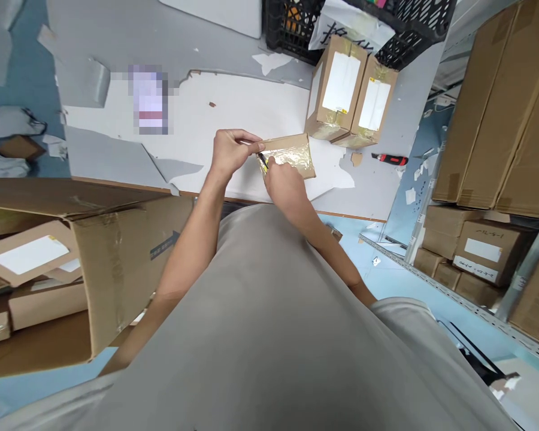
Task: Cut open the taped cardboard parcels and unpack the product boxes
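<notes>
A small cardboard box (291, 146) wrapped in shiny clear tape lies on the white-covered table in front of me. My left hand (233, 149) is closed on its left end, with thumb and fingers at the upper left corner. My right hand (287, 182) rests over the lower left part of the box, closed round a utility knife (264, 160) with some yellow on it. The dark tip of the knife points at the left edge of the box, close to my left thumb. Most of the knife's handle is hidden in my right hand.
Two taped cartons (341, 90) with white labels stand beyond the box, before a black plastic crate (291, 30). A red and black cutter (390, 159) lies to the right. A large open carton (130, 257) holding boxes is at left; shelves of cartons (498, 114) stand at right.
</notes>
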`<state>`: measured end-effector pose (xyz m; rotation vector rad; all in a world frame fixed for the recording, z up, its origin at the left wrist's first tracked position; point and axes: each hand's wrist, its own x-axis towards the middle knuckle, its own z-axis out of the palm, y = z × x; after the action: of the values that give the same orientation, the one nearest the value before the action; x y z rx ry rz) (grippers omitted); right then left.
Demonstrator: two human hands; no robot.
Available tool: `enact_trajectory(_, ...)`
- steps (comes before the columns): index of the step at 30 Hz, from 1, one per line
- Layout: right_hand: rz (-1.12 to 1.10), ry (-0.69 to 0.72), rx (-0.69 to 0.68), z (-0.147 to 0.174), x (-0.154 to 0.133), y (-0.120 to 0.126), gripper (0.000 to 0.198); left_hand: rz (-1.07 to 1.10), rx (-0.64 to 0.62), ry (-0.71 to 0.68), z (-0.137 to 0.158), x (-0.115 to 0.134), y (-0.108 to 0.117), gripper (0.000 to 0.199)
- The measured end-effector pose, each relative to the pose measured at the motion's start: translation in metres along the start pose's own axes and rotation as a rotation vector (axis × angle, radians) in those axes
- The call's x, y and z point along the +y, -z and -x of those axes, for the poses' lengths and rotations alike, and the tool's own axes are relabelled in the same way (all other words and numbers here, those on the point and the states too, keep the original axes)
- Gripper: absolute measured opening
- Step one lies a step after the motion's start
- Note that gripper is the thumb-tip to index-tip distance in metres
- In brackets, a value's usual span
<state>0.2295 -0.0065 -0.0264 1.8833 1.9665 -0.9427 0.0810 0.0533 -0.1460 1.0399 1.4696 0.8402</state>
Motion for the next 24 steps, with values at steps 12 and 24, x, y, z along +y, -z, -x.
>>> enact_trajectory(12, 0.001, -0.013, -0.064, 0.036, 0.006, 0.011, 0.041, -0.017, 0.048, 0.007, 0.006, -0.008, -0.004, 0.015)
enact_trajectory(24, -0.032, 0.029, -0.015, 0.010, 0.009, 0.011, 0.041, -0.027, 0.019, 0.003, 0.008, -0.002, 0.000, 0.017)
